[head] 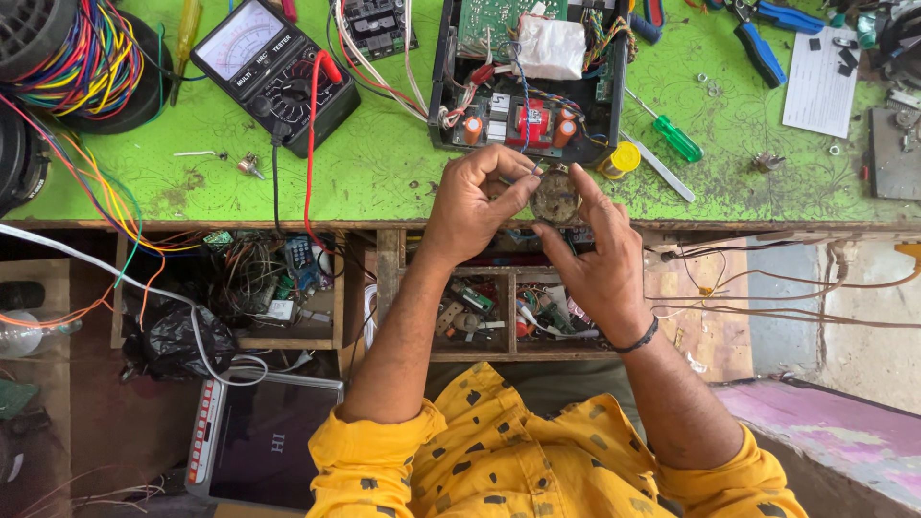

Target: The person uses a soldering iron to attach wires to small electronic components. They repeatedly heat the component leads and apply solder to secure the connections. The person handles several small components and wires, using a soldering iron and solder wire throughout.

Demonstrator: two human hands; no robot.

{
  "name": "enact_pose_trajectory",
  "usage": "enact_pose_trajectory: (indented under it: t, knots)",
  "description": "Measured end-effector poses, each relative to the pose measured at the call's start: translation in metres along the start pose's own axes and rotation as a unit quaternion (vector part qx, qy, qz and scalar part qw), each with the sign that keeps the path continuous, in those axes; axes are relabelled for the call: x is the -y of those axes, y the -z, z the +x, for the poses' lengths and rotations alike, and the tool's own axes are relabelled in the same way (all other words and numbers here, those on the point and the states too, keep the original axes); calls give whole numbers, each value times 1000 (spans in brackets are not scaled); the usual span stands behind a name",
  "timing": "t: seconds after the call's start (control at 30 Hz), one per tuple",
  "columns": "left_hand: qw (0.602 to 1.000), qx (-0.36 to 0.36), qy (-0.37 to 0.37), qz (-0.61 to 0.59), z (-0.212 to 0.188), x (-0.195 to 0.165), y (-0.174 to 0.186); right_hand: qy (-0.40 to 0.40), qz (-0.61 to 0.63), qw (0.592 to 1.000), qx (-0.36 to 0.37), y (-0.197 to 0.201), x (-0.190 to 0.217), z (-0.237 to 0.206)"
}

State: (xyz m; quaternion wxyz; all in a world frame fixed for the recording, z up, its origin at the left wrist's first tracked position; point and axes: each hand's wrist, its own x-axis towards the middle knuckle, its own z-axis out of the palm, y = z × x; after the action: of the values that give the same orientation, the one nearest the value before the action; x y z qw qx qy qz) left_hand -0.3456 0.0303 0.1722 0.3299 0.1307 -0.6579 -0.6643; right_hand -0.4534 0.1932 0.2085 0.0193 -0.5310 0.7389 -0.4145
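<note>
Yellow sleeves frame both hands over the bench edge: left hand and right hand pinch a small round metal part between fingers, wires attached. Opened black chassis looks unfinished.

An electronics repair workshop: multimeter, screwdriver, opened circuit chassis on a cluttered green workbench.

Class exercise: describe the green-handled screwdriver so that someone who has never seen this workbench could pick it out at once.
Start at the green workbench top and find the open black electronics case at its middle. Just right of that case, beside a small yellow cap, lies the green-handled screwdriver, pointing diagonally. Its translucent green handle sets it apart from the blue-handled pliers farther right.
</note>
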Motion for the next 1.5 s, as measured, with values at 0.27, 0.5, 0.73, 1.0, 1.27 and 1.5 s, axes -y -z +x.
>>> enact_pose_trajectory:
  t: [0.27,0.5,0.73,1.0,1.27,1.5]
  knots:
    - [1000,-3,8,-14,-1,3,0,-2,5,1000,-1,0,-1,-1]
    - [1000,-4,9,-17,0,3,0,-12,11,1000,-13,-1,-9,-7]
    - [999,15,-15,-36,-1,4,0,-32,-152,971,-184,58,-92,46]
    - [1000,-8,9,11,-1,7,0,31,-205,968,-143,67,-83,51]
    - [996,48,32,-63,7,5,3,-19,-152,988,-29,-1,-18,18]
    - [996,43,75,-1,9,9,1,-3,-136,991,6,3,-19,27]
